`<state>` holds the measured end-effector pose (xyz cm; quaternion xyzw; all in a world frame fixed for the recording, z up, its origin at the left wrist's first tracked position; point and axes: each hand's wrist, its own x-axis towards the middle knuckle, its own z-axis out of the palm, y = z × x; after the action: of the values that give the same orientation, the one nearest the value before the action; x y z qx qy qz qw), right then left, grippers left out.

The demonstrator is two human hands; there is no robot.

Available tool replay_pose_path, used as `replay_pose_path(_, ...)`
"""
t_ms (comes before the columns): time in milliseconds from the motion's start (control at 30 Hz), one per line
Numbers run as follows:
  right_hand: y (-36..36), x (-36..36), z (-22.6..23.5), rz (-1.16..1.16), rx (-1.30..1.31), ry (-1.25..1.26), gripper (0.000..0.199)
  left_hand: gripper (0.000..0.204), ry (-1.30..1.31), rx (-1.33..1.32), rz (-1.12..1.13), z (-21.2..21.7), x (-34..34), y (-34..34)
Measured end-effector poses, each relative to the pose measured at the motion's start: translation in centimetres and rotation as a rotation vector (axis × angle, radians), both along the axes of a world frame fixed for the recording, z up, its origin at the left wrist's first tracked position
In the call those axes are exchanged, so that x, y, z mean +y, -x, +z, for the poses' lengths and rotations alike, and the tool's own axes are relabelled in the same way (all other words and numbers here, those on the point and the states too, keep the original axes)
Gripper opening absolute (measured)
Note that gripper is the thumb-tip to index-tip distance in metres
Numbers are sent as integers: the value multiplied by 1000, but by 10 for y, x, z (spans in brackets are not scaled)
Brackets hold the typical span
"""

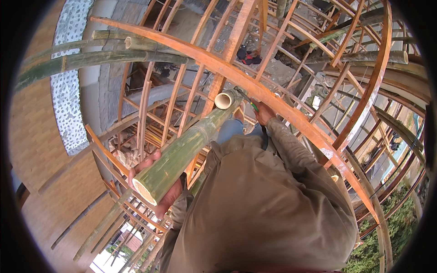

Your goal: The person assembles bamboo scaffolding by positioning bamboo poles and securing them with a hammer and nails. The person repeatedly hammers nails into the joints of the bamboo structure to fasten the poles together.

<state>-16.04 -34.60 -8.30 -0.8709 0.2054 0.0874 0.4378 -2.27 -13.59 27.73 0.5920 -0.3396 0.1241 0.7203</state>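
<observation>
Bamboo fills the middle of the view: a thick green bamboo pole [184, 150] runs from lower left up toward the centre, its pale cut end low and near, its hollow far end higher up.

The left hand [157, 189] cups the near end from below. Its fingers [148, 160] curl up around the pole's left side, grasping it, with the cut face just right of the fingertips and the palm under the stem.

The right hand [263, 113] is farther out, beyond the khaki sleeve [291, 141], just right of the pole's hollow far end. It seems closed around a small green-handled tool [250, 103], whose slim tip points up and left from the knuckles, but whether those fingers are truly clenched is hard to tell at this size.

A curved rust-orange beam [218, 66] crosses just beyond the right hand, part of a wide lattice of orange ribs [150, 100] below and beyond both hands. Other green bamboo poles [104, 58] lie well apart, up and left of the left fingers.
</observation>
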Motion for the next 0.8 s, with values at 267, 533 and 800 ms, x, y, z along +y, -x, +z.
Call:
replay_pose_path(267, -23, 3, -61, 6, -169, 181, 49, 112, 35, 13, -73, -2, 1, -1)
replay_pose_path(533, -1, 11, -148, 39, -76, 210, 47, 119, -10, -65, -53, -1, -6, -4)
replay_pose_path(800, -5, -2, -159, 20, -125, 245, 46, 127, -128, 1, -4, 7, 2, 0)
